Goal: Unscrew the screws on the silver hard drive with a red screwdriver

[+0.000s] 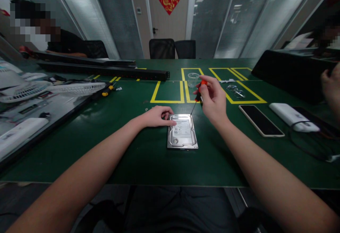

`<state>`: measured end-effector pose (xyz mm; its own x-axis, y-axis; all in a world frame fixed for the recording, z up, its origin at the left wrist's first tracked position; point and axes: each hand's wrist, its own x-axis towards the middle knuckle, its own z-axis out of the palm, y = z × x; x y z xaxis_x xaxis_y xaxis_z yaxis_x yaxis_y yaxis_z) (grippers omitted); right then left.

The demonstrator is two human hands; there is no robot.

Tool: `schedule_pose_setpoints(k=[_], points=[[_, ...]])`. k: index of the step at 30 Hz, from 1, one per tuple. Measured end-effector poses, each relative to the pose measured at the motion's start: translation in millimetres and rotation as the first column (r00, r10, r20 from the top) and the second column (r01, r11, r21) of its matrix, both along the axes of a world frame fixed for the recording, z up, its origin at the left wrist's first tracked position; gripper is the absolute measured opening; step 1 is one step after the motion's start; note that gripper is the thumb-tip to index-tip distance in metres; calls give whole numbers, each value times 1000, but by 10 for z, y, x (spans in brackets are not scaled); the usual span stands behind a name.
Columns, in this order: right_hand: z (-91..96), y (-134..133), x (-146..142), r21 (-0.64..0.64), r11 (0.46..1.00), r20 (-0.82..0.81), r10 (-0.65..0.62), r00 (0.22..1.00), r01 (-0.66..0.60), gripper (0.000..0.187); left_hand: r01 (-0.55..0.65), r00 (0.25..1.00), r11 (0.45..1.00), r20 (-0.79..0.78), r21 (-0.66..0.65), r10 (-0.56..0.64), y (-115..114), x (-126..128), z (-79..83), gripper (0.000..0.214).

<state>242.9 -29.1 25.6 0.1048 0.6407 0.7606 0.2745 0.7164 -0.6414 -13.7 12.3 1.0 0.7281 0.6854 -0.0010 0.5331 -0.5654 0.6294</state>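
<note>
A silver hard drive (182,141) with a white label lies flat on the green table (127,162). My left hand (159,116) rests at its upper left edge, thumb over the label and fingers curled round the side, steadying the drive against the tabletop. Between the fingers of my right hand (214,100) is a screwdriver (203,84) with an orange and black handle. Its shaft slants down to the left, and the tip meets the drive's far right corner. Whether the tip sits in a screw is too small to tell.
A clear plastic cup (193,78) stands beyond the screwdriver. Glasses (236,91), a phone (261,120) and a white power bank (293,117) with a cable lie to the right. Long black bars (106,70) and yellow-handled pliers (107,90) are at left. People sit at both sides.
</note>
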Motion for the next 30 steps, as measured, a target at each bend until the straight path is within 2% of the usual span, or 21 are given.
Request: schedule_pose_setpoints(k=[6,11,30], points=[[-6,0,22,-20,999,5,39,999,-39,40,4,1000,1000,-3,-8,-4,-10,5,15,59],[-12,6,24,-9,1000,30,-10,999,11,41,0,1000,1000,-9,-24,0,4,-7,11,59],[-25,24,-24,-21,998,-3,56,998,-56,29,5,1000,1000,10,4,-5,3,-1,-2,57]])
